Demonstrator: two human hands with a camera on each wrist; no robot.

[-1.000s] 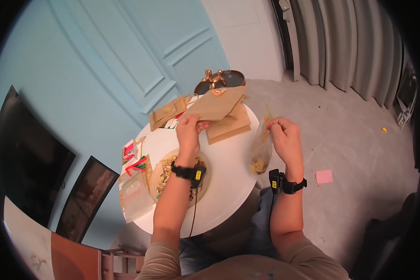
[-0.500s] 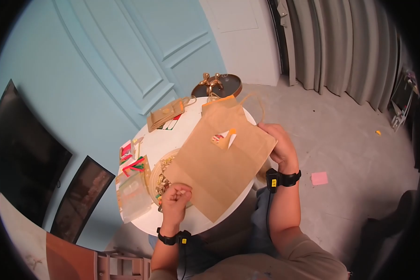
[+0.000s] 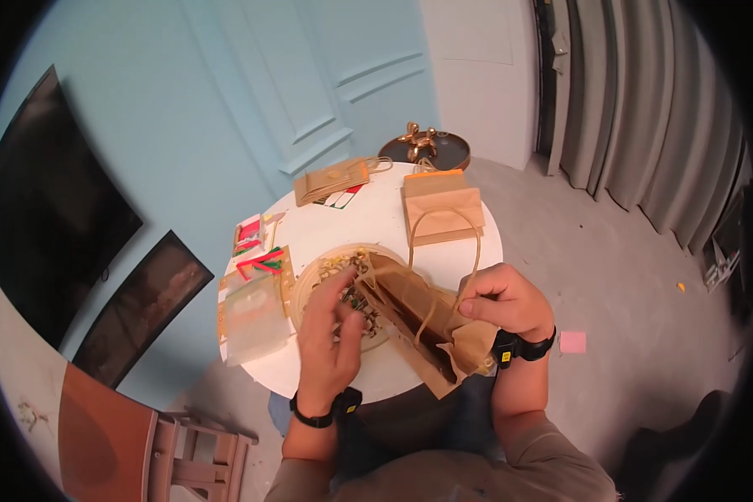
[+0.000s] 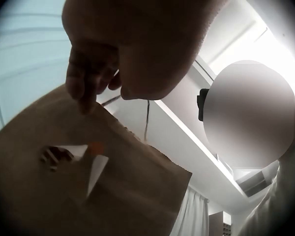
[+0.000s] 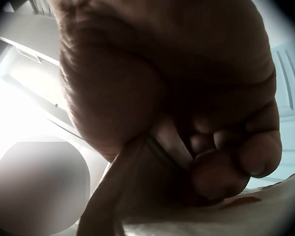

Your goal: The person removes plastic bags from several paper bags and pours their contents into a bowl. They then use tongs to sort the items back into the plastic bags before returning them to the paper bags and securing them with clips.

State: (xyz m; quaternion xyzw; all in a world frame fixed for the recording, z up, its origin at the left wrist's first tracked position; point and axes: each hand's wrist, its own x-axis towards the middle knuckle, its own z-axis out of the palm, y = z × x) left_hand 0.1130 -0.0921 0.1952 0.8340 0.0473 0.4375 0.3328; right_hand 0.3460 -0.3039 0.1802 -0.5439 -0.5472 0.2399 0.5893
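A brown paper bag (image 3: 410, 314) with twisted handles tilts above the table's front edge, its mouth facing me. My right hand (image 3: 510, 297) pinches it with curled fingers beside a handle. In the right wrist view the bag's edge (image 5: 105, 191) runs up to the thumb of that hand. My left hand (image 3: 330, 343) is by the bag's left rim, fingers loosely extended and holding nothing. The left wrist view shows its fingertips right at the rim, above a printed sticker (image 4: 71, 157). A bit of a clear bag with yellowish contents (image 3: 485, 366) peeks out below my right hand.
The round white table (image 3: 372, 209) bears a wicker tray (image 3: 305, 280) of small mixed pieces under my left hand. Flat paper bags (image 3: 330, 181), a standing paper bag (image 3: 443, 205) and clear plastic sleeves (image 3: 259, 326) lie around it. A pink note (image 3: 572, 342) is on the floor.
The paper bag came off the table's far side in my left hand, passed to the right hand, and now tilts with its mouth toward me. My left hand let go and rose to its rim.
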